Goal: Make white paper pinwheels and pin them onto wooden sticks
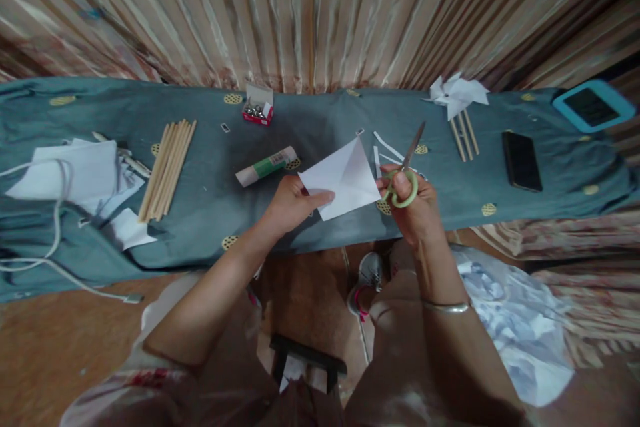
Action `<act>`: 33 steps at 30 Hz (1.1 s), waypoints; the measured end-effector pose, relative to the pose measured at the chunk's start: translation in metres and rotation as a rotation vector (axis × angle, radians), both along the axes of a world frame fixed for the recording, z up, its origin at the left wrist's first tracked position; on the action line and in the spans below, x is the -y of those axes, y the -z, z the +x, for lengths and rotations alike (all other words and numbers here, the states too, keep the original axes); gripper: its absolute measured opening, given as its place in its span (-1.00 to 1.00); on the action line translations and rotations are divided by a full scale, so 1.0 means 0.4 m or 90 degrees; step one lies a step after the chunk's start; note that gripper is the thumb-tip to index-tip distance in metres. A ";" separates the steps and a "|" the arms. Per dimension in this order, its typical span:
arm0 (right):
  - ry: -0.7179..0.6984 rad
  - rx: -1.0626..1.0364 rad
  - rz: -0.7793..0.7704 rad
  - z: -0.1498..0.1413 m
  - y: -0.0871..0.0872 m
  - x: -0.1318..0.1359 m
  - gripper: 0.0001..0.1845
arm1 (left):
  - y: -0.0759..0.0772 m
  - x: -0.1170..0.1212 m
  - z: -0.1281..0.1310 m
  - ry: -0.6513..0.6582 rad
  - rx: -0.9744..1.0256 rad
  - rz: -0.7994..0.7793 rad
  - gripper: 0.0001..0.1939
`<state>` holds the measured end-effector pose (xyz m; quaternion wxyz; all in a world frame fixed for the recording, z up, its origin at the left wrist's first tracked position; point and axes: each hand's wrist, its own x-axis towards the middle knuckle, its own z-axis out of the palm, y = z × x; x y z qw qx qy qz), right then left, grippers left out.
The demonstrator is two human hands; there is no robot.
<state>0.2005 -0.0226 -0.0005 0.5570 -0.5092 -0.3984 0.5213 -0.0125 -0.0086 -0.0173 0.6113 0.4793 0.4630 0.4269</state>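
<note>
My left hand (296,203) pinches the lower left side of a white paper square (343,177), its thumb lying on top. Faint crease lines run across the sheet. My right hand (414,200) is closed round the green handles of a pair of scissors (407,170), whose blades point up and away from me. The right fingertips come close to the paper's right corner; whether they touch it I cannot tell. Thin white paper strips (387,147) lie just beyond that hand. A glue stick (267,165) with a green label lies left of the paper.
On the cloth-covered table (210,207) are wooden sticks (167,170), a paper stack (75,173), a white cable (57,227) and a small box of metal pins (258,107). Paper pinwheels (457,95), a phone (521,161) and a blue-framed device (594,105) lie right. A bag of scraps (520,320) stands below.
</note>
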 end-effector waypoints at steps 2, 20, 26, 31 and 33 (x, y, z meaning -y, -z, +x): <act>-0.008 0.012 0.013 -0.001 -0.002 -0.012 -0.61 | 0.003 0.004 -0.001 0.055 -0.051 0.014 -0.77; 0.038 0.040 -0.027 -0.046 -0.013 -0.023 -0.62 | 0.002 0.011 0.012 0.081 -0.037 -0.001 -0.79; 0.071 0.022 -0.023 -0.035 -0.004 -0.033 -0.60 | -0.015 0.013 0.004 0.077 -0.023 -0.027 -0.75; 0.125 -0.028 -0.005 -0.022 0.005 -0.048 -0.66 | -0.027 0.005 -0.007 0.043 -0.045 0.016 -0.83; 0.148 -0.049 0.012 -0.016 0.010 -0.054 -0.68 | -0.029 0.000 -0.011 0.026 -0.047 0.029 -0.85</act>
